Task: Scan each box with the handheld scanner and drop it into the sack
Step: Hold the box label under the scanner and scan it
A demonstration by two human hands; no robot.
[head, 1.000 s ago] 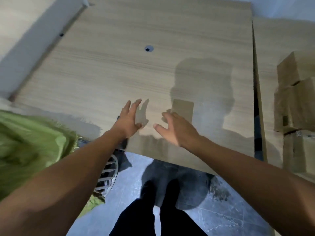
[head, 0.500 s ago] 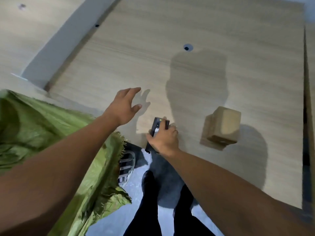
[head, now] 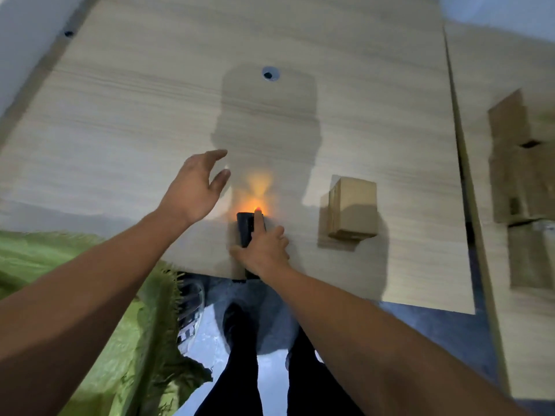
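A small cardboard box (head: 352, 208) stands on the wooden table (head: 150, 115) near its front edge. Left of it, my right hand (head: 264, 249) grips the black handheld scanner (head: 246, 228), index finger stretched along its top. An orange glow falls on the table just ahead of the scanner. My left hand (head: 195, 187) hovers open above the table, left of the scanner, holding nothing. The green sack (head: 120, 325) lies at the lower left, below the table edge.
Several more cardboard boxes (head: 522, 181) are stacked on a second table at the right, across a narrow gap. A small round hole (head: 268, 74) marks the table's middle. My legs and the grey floor show below the front edge.
The scanner has lit up, throwing orange light on the table, and my right index finger now stretches along it. My left hand drifted slightly toward the scanner.
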